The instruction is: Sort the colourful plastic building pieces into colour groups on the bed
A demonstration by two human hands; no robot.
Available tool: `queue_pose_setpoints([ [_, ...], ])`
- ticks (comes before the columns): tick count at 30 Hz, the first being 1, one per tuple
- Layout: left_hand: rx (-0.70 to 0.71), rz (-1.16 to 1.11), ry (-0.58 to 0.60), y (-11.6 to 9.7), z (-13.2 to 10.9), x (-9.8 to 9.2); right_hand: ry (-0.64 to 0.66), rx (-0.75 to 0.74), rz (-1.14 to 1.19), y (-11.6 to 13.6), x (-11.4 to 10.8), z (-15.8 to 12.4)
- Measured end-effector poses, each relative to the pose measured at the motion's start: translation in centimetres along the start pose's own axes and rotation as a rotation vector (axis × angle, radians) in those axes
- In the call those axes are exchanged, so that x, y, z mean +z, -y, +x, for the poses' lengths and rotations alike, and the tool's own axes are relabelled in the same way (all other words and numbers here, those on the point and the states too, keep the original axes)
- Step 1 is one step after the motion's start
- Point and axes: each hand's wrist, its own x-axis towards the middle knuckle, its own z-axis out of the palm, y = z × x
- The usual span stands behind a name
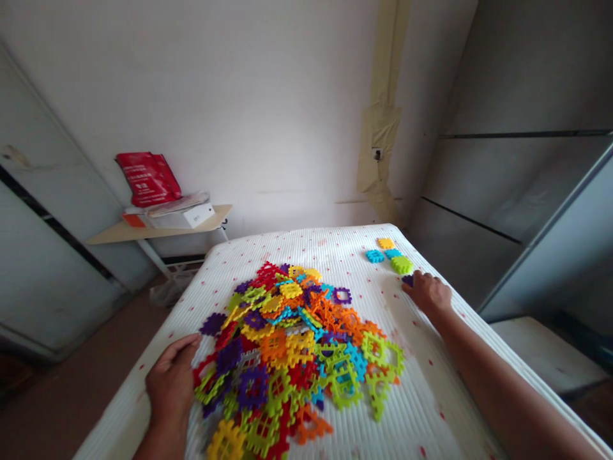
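A large heap of interlocking plastic lattice pieces (292, 351) in purple, orange, yellow, green, red and blue lies in the middle of a white ribbed mattress (421, 396) dotted with red. My left hand (171, 383) rests on the mattress against the heap's lower left edge, holding nothing, nearest a purple piece (228, 356). My right hand (428, 292) is far from the heap at the upper right, its fingertips closed on a small purple piece (407, 280). Just beyond it lie a green piece (401, 264), a cyan piece (393, 253), a blue piece (375, 255) and a yellow piece (385, 243).
A wooden shelf (158, 231) beyond the mattress's far left corner holds a red bag and a white box. Grey panels stand along the right side, and a white wall with a taped strip rises behind. Brown floor shows at the left.
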Motion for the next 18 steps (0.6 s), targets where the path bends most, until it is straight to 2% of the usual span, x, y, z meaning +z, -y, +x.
queue_pose_setpoints([
  [9, -0.027, -0.065, -0.008, -0.27, 0.01, 0.23, -0.013, -0.029, 0.014, -0.28, 0.52, -0.07],
  [16, -0.063, -0.038, -0.011, -0.12, 0.13, 0.04, -0.052, -0.015, 0.020, 0.13, 0.34, -0.50],
  [18, -0.036, -0.018, -0.029, -0.40, -0.05, 0.02, -0.045, 0.002, 0.013, 0.26, 0.33, -0.49],
])
